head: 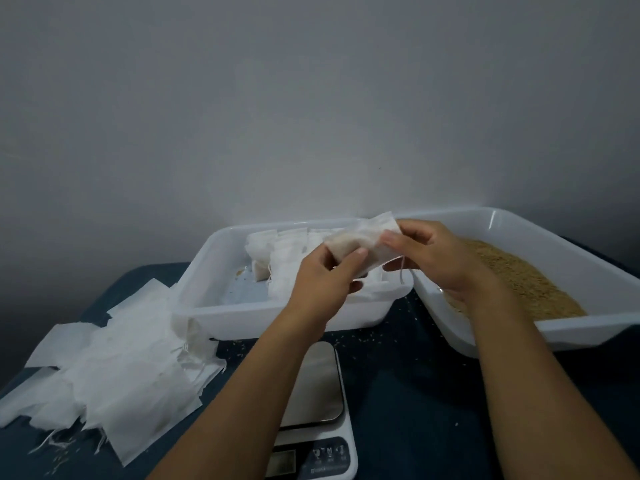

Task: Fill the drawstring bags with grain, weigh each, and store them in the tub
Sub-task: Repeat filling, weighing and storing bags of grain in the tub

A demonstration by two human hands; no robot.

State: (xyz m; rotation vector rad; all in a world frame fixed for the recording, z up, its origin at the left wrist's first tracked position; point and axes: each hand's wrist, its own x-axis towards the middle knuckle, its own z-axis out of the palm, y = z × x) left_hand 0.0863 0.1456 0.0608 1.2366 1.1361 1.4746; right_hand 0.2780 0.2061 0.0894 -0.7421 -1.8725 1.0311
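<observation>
Both hands hold a white drawstring bag (360,240) with grain in it above the white storage tub (207,310). My left hand (325,278) grips the bag's lower end from below. My right hand (426,258) pinches its upper right edge, and a string dangles beneath. Several filled bags (277,254) stand in the tub. To the right, a tilted white tray (571,330) holds brown grain (519,282). The kitchen scale (318,393) sits under my left forearm with nothing on its platform.
A loose pile of flat white bags (114,368) lies at the left on the dark blue table (415,393). Stray grains dot the cloth between the tub and the scale. A plain grey wall stands behind.
</observation>
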